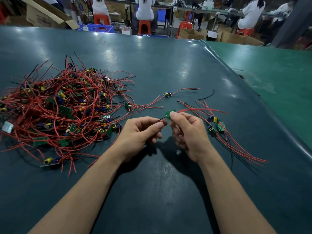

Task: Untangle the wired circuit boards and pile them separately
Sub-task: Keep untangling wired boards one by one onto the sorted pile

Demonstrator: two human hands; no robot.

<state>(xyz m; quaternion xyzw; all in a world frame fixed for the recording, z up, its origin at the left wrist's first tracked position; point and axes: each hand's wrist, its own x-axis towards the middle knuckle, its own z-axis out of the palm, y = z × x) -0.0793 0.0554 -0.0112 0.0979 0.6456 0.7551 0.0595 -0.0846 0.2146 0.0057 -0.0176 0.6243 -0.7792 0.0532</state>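
While both forearms reach out over the dark green table [168,65], the right hand [187,134] pinches a small green circuit board [168,114] between thumb and forefinger, its other fingers curled loosely beneath. The left hand [141,132], just beside it, pinches the short red and black wires [162,119] that leave the board's near edge; the two hands are close together but not touching. Longer red wires [202,110] run from the held board out to the right.

To the left of the hands lies the large tangle [62,105] of boards and red and black wires, well apart from the held board. To the right of the right hand, a small pile of sorted boards [215,124] rests on the table, wires trailing toward the near right edge. A single board [168,94] with yellow and blue parts lies beyond the hands, and a loose black wire [206,96] lies near it.

No writing on the boards is legible. Lettering on the cardboard box [45,16] at far left is too blurred to read. Seated persons on orange stools [144,26] work at benches behind.
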